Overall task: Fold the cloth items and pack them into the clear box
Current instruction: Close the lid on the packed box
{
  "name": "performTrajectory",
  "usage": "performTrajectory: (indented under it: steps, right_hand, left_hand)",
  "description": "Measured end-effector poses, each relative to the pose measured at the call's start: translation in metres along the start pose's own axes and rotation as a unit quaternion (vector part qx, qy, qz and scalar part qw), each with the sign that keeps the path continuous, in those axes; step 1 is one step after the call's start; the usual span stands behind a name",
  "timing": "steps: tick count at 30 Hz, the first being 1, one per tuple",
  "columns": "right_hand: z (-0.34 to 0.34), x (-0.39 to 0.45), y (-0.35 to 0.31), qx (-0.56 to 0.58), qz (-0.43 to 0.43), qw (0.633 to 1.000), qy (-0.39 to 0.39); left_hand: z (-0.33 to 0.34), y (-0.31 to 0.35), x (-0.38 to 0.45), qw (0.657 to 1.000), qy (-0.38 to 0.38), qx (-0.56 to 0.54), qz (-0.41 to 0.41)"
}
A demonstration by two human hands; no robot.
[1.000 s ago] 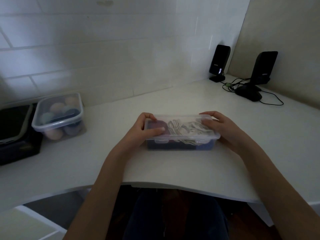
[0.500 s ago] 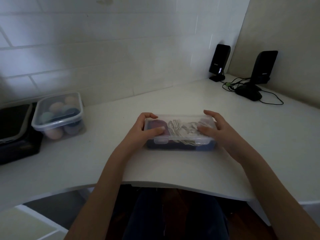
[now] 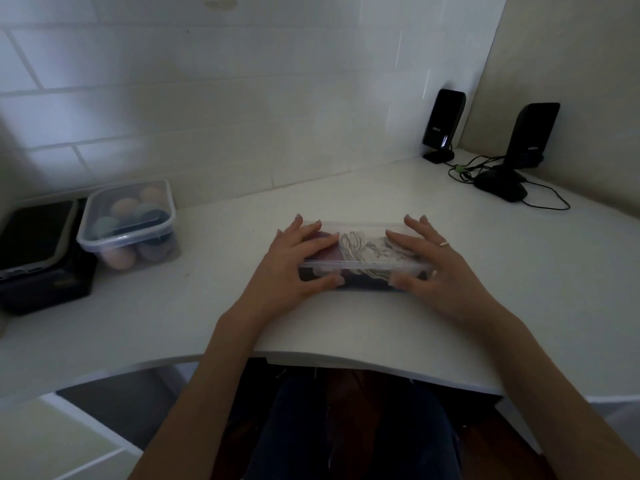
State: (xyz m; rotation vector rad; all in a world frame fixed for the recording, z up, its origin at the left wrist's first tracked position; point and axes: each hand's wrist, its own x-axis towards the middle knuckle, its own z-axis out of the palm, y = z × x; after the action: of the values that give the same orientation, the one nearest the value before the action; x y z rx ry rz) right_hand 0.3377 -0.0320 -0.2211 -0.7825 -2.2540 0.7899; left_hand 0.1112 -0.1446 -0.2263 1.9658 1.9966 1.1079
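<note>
My left hand (image 3: 294, 263) lies flat on the left end of the clear rectangular plastic box (image 3: 363, 252), fingers straight across its lid, thumb along the near wall. My right hand (image 3: 433, 263) mirrors it on the right end, fingers spread over the lid, thumb at the near front edge. Neither hand curls round anything; both simply press down.

The box sits on the white curved surface (image 3: 346, 317), dead centre in front of me, a little in from the near edge. Through the lid I see the folded cloth items (image 3: 356, 245): something purple at the left, a grey-and-white patterned piece in the middle, dark fabric below.

I judge the packing done and the lid being seated. To do it well I would press evenly at both ends, then run my thumbs along the front rim until it clicks, watching that no cloth is caught in the seam. Whether the front latch is engaged I cannot tell.

At ten o'clock stands a second clear lidded tub of pastel round things (image 3: 130, 225); at two o'clock, two black upright speakers (image 3: 445, 124) with trailing cables.
</note>
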Motion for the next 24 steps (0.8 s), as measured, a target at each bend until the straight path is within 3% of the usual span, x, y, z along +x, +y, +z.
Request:
performTrajectory:
  steps: [5,9,12,15,17,19,24]
  right_hand:
    - [0.000,0.001,0.003,-0.030,-0.021,0.999,-0.004]
    - [0.006,0.005,0.001,-0.072,-0.027,0.997,0.012]
    - [0.014,0.012,-0.003,-0.220,-0.063,0.973,0.032]
    - [0.026,0.025,-0.007,-0.315,-0.095,0.944,0.035]
    - [0.035,0.041,-0.010,-0.296,-0.093,0.951,0.011]
    - [0.045,0.056,-0.009,-0.268,-0.096,0.959,-0.001]
    - [0.085,0.108,-0.021,-0.235,-0.115,0.965,-0.021]
  left_hand:
    - [-0.006,0.005,-0.001,1.000,0.003,0.023,-0.001]
    - [-0.001,0.018,-0.002,0.979,0.034,0.188,0.067]
    - [0.016,0.026,0.002,0.949,0.074,0.294,0.088]
    - [0.029,0.031,0.007,0.923,0.051,0.382,0.024]
    - [0.026,0.034,0.011,0.907,-0.008,0.419,-0.045]
    - [0.023,0.030,0.016,0.910,-0.037,0.408,-0.062]
    - [-0.001,-0.011,0.032,0.904,-0.050,0.409,-0.119]
